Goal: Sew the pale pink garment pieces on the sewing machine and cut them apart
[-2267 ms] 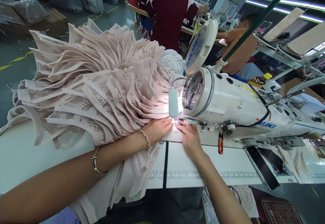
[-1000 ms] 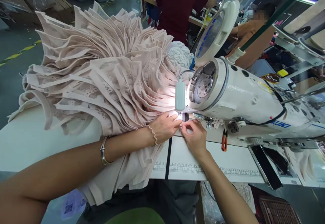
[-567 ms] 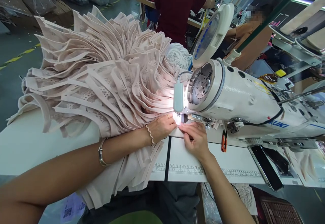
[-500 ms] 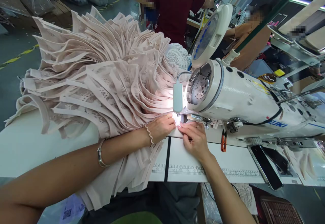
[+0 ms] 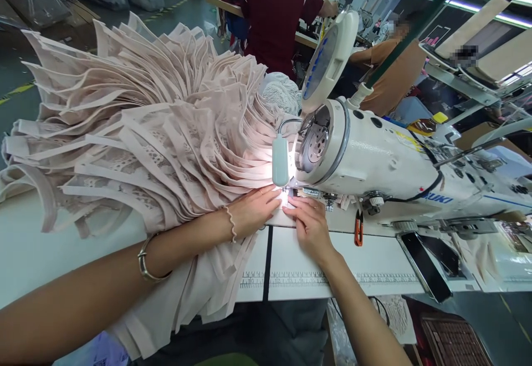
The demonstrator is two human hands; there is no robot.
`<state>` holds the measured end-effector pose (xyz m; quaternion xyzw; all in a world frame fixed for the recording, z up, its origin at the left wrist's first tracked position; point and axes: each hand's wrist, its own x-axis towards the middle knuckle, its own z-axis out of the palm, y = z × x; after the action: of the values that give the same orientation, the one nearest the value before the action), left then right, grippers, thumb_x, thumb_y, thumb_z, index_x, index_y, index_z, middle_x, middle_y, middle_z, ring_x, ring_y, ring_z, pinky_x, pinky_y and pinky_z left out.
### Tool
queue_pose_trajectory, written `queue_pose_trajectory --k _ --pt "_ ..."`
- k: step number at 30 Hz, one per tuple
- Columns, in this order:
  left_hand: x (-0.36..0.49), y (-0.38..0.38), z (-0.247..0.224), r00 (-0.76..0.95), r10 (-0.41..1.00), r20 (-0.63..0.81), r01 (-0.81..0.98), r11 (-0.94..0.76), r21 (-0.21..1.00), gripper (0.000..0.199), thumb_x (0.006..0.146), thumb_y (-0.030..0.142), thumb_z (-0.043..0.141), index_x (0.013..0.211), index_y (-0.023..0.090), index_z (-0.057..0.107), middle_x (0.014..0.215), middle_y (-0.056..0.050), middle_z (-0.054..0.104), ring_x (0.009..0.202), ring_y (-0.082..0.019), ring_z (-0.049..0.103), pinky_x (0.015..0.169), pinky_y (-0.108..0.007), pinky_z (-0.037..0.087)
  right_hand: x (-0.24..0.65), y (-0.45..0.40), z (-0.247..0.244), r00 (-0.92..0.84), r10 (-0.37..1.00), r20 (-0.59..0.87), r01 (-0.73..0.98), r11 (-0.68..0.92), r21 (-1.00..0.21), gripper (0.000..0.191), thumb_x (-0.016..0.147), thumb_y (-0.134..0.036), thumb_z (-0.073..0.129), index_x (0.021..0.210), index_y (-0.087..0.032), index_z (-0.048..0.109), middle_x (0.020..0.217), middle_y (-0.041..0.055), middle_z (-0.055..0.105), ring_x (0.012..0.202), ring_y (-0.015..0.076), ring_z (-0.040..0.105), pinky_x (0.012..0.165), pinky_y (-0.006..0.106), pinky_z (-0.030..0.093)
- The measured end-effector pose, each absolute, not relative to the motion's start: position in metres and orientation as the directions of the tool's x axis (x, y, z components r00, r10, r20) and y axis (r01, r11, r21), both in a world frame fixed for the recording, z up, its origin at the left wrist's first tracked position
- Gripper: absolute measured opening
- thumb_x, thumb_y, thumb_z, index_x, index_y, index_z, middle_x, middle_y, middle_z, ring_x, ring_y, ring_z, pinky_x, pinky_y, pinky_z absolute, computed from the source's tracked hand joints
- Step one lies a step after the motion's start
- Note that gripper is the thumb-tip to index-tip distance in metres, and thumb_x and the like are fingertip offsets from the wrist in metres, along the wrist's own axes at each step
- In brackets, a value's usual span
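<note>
A white sewing machine (image 5: 374, 150) stands at the right, its small lamp (image 5: 280, 161) glaring over the needle area. My left hand (image 5: 254, 210) is left of the needle, fingers closed on the edge of a pale pink garment (image 5: 178, 161) with lace panels. Opposite it, my right hand (image 5: 311, 227) has thumb and fingers pinched together at the same lit spot, on pale fabric that the glare mostly washes out. The needle tip cannot be made out. Many such garments lie heaped behind and under my left arm, some hanging over the table's front edge.
Orange thread snips (image 5: 358, 227) lie beside the machine bed. A phone (image 5: 424, 266) rests further right, near the table edge. A printed ruler (image 5: 299, 279) runs along the front. White lace (image 5: 281, 92) sits behind the heap. Two people work beyond the machine.
The whole view has shifted slightly, so most things appear further left. My left hand's fingers look straighter and flatter than before. Both hands stay beside the needle.
</note>
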<state>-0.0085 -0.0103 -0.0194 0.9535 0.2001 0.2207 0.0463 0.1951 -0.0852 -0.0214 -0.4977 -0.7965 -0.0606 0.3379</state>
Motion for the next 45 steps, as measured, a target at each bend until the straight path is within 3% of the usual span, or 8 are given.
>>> queue_pose_trajectory --k 9,18,22,27,32,35,39,45 --pt "-0.006 -0.008 -0.018 0.814 0.48 0.326 0.438 -0.877 0.197 0.033 0.088 0.005 0.046 0.118 0.015 0.057 0.139 -0.014 0.053 0.129 -0.026 0.051 0.1 -0.041 0.05 0.196 -0.082 -0.023 -0.31 0.779 0.546 0.862 0.472 -0.183 0.042 0.085 0.0 0.039 0.103 -0.022 0.07 0.12 0.0062 0.07 0.115 0.0188 0.061 0.099 0.038 0.047" --pt "0.0 -0.007 -0.006 0.796 0.558 0.237 0.536 -0.83 0.154 0.026 0.091 0.012 0.05 0.116 0.015 0.057 0.133 -0.014 0.057 0.102 -0.024 0.063 0.079 -0.034 0.05 0.198 -0.075 -0.025 -0.281 0.861 0.424 0.913 0.376 -0.159 0.043 0.083 -0.003 0.041 0.111 -0.021 0.068 0.125 0.0062 0.067 0.113 0.0205 0.06 0.097 0.037 0.045" --pt "-0.001 -0.01 -0.006 0.797 0.538 0.274 0.54 -0.838 0.075 0.022 0.091 0.01 0.049 0.11 0.012 0.06 0.121 -0.015 0.061 0.098 -0.025 0.061 0.079 -0.035 0.047 0.199 -0.072 -0.022 -0.294 0.874 0.387 0.917 0.372 -0.144 0.046 0.083 -0.003 0.038 0.114 -0.02 0.067 0.126 0.0069 0.067 0.112 0.0204 0.06 0.096 0.036 0.045" --pt "-0.001 -0.013 -0.006 0.784 0.519 0.34 0.554 -0.833 -0.006 0.021 0.094 0.008 0.043 0.101 0.011 0.063 0.101 -0.012 0.065 0.097 -0.024 0.059 0.081 -0.036 0.044 0.199 -0.07 -0.024 -0.327 0.87 0.37 0.928 0.37 -0.05 0.053 0.081 -0.002 0.036 0.122 -0.02 0.064 0.131 0.0085 0.064 0.108 0.0244 0.062 0.102 0.046 0.04" --pt "0.002 -0.013 -0.009 0.77 0.529 0.358 0.578 -0.815 -0.04 0.018 0.095 0.013 0.047 0.096 0.011 0.064 0.096 -0.013 0.064 0.096 -0.025 0.058 0.082 -0.037 0.042 0.2 -0.07 -0.029 -0.357 0.853 0.381 0.924 0.383 0.007 0.057 0.082 -0.001 0.033 0.128 -0.02 0.06 0.133 0.0095 0.063 0.113 0.0263 0.059 0.106 0.051 0.034" --pt "0.004 -0.013 -0.01 0.757 0.544 0.361 0.599 -0.799 -0.051 0.017 0.095 0.023 0.056 0.101 0.01 0.064 0.096 -0.013 0.064 0.099 -0.026 0.057 0.083 -0.037 0.041 0.2 -0.069 -0.033 -0.359 0.84 0.408 0.919 0.394 -0.003 0.059 0.081 0.001 0.032 0.13 -0.021 0.057 0.13 0.0092 0.064 0.115 0.0256 0.058 0.104 0.049 0.035" --pt "0.005 -0.015 -0.009 0.723 0.576 0.381 0.64 -0.767 -0.054 0.031 0.091 0.033 0.064 0.108 0.006 0.063 0.099 -0.014 0.063 0.104 -0.028 0.055 0.086 -0.037 0.04 0.199 -0.066 -0.035 -0.303 0.846 0.438 0.937 0.349 -0.026 0.057 0.079 0.001 0.033 0.128 -0.016 0.056 0.121 0.0135 0.068 0.109 0.0272 0.059 0.099 0.048 0.039" --pt "0.007 -0.023 -0.005 0.756 0.54 0.369 0.613 -0.782 -0.113 0.021 0.096 0.013 0.046 0.089 0.008 0.065 0.084 -0.013 0.064 0.085 -0.025 0.059 0.073 -0.036 0.041 0.199 -0.057 -0.034 -0.199 0.844 0.498 0.974 0.224 0.008 0.042 0.085 -0.009 0.04 0.115 -0.019 0.067 0.083 0.0132 0.069 0.084 0.0296 0.06 0.084 0.045 0.042"
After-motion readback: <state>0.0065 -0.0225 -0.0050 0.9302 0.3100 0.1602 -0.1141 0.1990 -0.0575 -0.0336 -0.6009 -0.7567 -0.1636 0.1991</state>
